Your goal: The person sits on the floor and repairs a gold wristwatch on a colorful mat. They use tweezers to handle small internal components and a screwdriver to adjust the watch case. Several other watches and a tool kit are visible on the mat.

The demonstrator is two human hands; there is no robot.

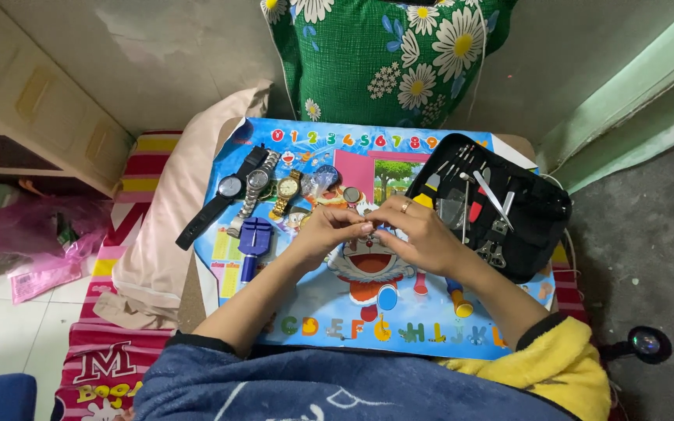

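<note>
**Both hands pinched over a small part at the mat's centre**

I see my left hand (329, 230) and right hand (419, 232) meeting fingertip to fingertip over the cartoon play mat (306, 300), both pinched narrow on a small metal part (371, 228) too tiny for me to make out. Just left of my left hand lies a blue watch tool (253, 242). Beyond it 3 watches lie side by side: a black-strap watch (224, 195), a silver watch (255, 187) and a gold watch (286, 191). To the right an open black tool case (544, 210) holds tweezers (493, 199), screwdrivers and a yellow-handled tool (429, 191)
</note>
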